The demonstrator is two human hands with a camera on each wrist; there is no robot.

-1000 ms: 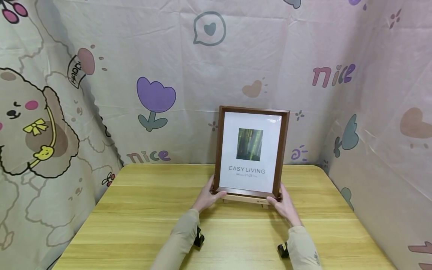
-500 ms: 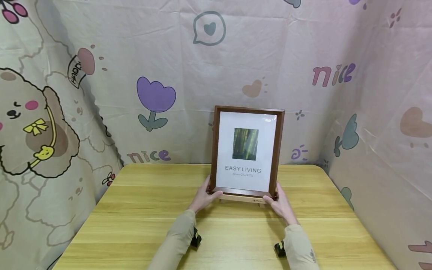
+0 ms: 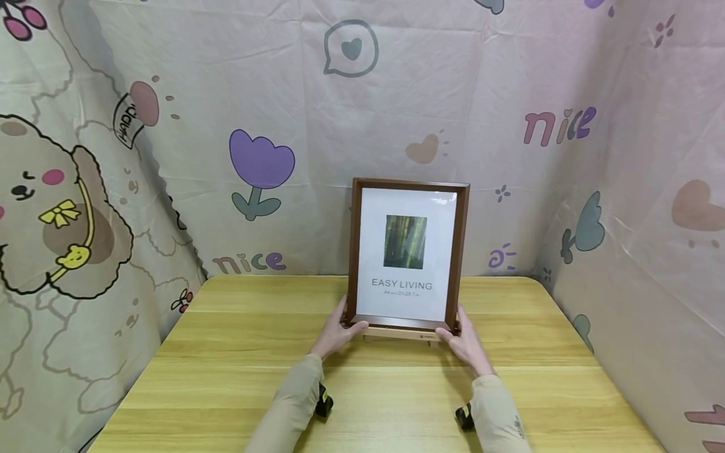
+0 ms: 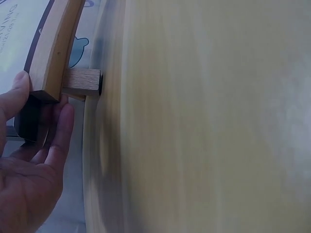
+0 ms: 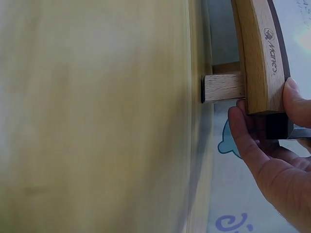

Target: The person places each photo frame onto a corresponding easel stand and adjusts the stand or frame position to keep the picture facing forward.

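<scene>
A brown picture frame (image 3: 406, 251) with a white "EASY LIVING" insert and a small green forest picture stands nearly upright at the back of the table. Its bottom edge sits on the pale ledge of a small wooden easel (image 3: 396, 333). At the lower left corner my left hand (image 3: 335, 332) grips the frame, thumb in front and fingers curled under and behind. My right hand (image 3: 466, 345) holds the lower right corner the same way. In the right wrist view, the ledge (image 5: 260, 58) bears a printed logo. A short wooden foot (image 4: 82, 81) shows below the ledge in the left wrist view.
The wood-grain table (image 3: 238, 377) reaches back to a hanging patterned cloth (image 3: 192, 94) close behind the frame. More cloth hangs along the left and right sides. Small black devices (image 3: 324, 401) sit at both wrists.
Both hands have moved slightly left, carrying the frame and easel along with them. The grip on both lower corners looks the same throughout.
</scene>
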